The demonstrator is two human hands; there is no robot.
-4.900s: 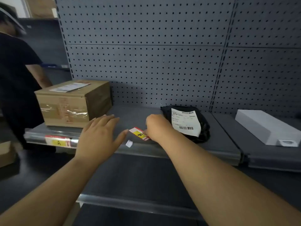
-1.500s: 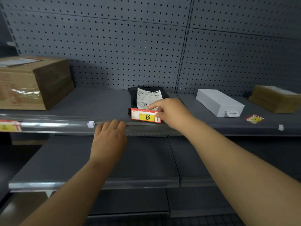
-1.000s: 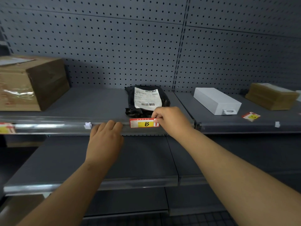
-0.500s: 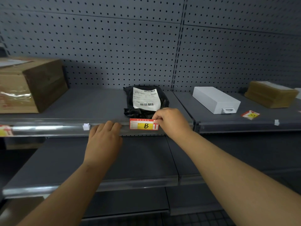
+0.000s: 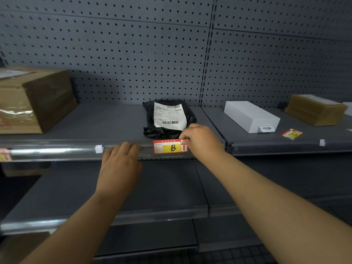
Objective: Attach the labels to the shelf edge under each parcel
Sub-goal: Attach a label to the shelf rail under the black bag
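Observation:
The red and yellow "B" label sits against the clear strip of the shelf edge, right below the black parcel with its white shipping slip. My right hand pinches the label's right end. My left hand rests with straight fingers on the shelf edge, left of the label. Another label, "A", shows at the far left of the strip under the cardboard box. A loose "C" label lies flat on the right shelf near the white box.
A brown padded parcel lies at the far right. Small white clips sit on the edge strip and on the right shelf's edge. Grey pegboard backs the shelves. A lower shelf juts out beneath my arms.
My right hand brought the B label from above the shelf down onto the edge strip under the black parcel. My left hand stayed on the strip.

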